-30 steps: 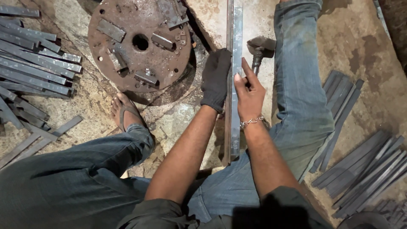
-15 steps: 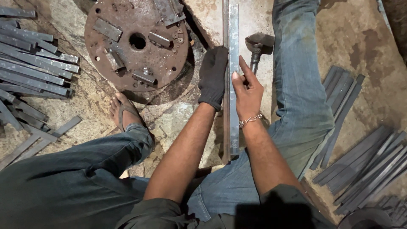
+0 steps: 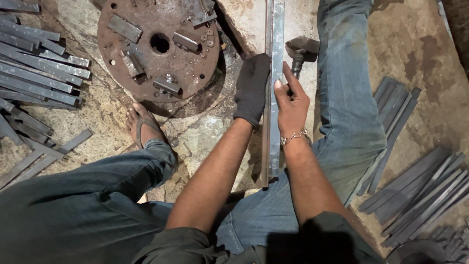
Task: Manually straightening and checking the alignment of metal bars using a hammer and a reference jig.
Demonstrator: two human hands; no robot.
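While the rusty round plate [image 3: 159,46] lay aside on the floor, the long steel strip [image 3: 273,93] was kept flat on the stone slab, pinned by the gloved left hand [image 3: 252,88]; the right hand [image 3: 292,102] was pressed open-fingered against its edge, hammer [image 3: 300,51] left just beyond.

a rough metalworking workshop: a bare, stained earth-and-stone floor [image 3: 420,44], stacks of cut flat steel strips at 9 o'clock [image 3: 39,68] and 4 o'clock [image 3: 420,186], a rusty round steel plate [image 3: 156,46] at 11 o'clock, a hammer [image 3: 300,51] near 1 o'clock
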